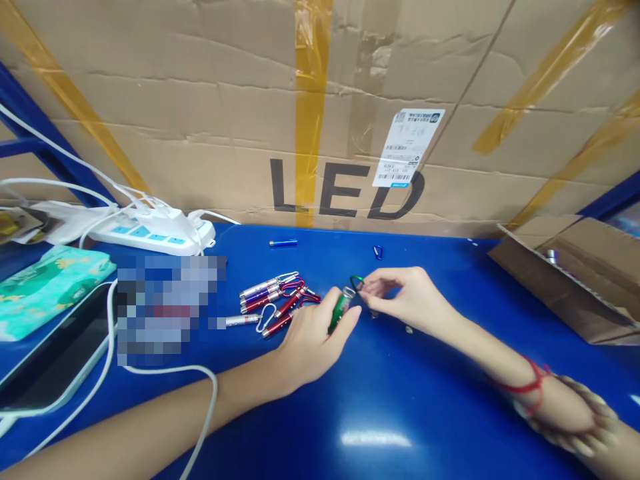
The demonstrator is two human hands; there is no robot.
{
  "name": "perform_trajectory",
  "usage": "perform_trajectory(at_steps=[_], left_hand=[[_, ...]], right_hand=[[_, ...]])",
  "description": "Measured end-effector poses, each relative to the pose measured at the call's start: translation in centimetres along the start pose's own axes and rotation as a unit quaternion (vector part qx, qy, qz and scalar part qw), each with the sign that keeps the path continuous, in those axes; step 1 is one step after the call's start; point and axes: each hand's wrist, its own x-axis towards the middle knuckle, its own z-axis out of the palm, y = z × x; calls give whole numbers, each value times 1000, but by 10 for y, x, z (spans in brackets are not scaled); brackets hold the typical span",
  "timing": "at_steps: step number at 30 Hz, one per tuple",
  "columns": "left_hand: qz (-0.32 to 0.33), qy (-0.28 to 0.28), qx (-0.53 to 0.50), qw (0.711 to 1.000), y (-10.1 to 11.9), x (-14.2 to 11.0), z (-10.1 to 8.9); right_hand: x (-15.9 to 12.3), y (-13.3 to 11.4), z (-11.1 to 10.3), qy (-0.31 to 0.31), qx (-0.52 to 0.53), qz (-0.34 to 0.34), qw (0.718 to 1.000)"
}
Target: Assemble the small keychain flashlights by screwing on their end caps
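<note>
My left hand is closed around a small green keychain flashlight, its silver end pointing up and to the right. A green carabiner clip is pinched in the fingertips of my right hand, at the flashlight's silver end; whether the two are joined I cannot tell. Left of my hands lies a cluster of several silver, purple and red keychain flashlights with carabiners. Farther back are a blue flashlight tube and a loose blue carabiner. A small metal piece lies below my right wrist.
A large cardboard box marked LED stands behind the blue table. On the left are a power strip, white cables, a green tissue pack and a phone. An open cardboard box sits at right.
</note>
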Motion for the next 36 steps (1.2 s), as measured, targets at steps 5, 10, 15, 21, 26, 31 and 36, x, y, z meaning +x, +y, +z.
perform_trajectory(at_steps=[5, 10, 15, 21, 26, 31, 36], left_hand=[[-1, 14, -98, 995, -1, 2, 0], [102, -58, -113, 987, -5, 0, 3], [108, -89, -102, 985, -6, -2, 3], [131, -125, -81, 980, -4, 2, 0], [138, -81, -77, 984, -6, 3, 2], [125, -81, -89, 985, -5, 2, 2], [117, -106, -100, 982, -4, 1, 1]], right_hand=[[-26, -20, 7, -10, 346, 136, 928], [-38, -26, 10, -61, 425, 151, 891], [-45, -21, 12, 5, 270, 98, 958], [-54, -17, 14, 48, 46, -96, 993], [-57, -17, 15, 89, -108, -194, 971], [-54, -20, 15, 50, -99, -181, 977], [-53, -24, 17, 58, -111, -184, 975]])
